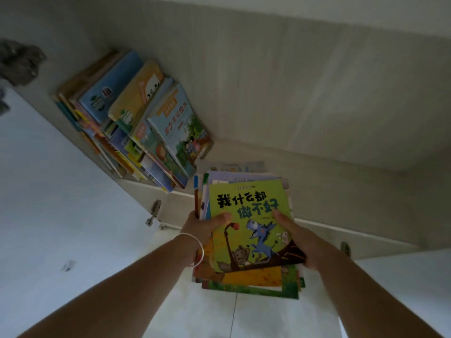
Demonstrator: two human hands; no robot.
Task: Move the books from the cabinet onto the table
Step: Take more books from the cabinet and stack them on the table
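Nearest the camera, two bare forearms reach forward, the left one wearing a thin bracelet [199, 250]. The left hand [203, 228] grips the left edge of a stack of picture books [246, 240], thumb lying across the green top cover, fingers wrapped round the side. The right hand [300, 240] holds the stack's right side, one finger stretched flat along the cover and the rest tucked underneath, so both hands are grasping the same bundle. The stack looks loose, with the lower books fanned out at the near end.

Just beyond it is the cabinet shelf [341, 181], with a metal hinge [153, 212] to the left of the hands. At least one thin book [234, 165] seems to lie flat on the shelf right behind the stack. Further back and left, a leaning row of books [136, 118] rests against the cabinet's left wall.

So this looks like the pull-out step, mid-task. No tabletop is in view, so the next move probably calls for squeezing the bundle square, then turning away to find it without letting the bottom books slide out.
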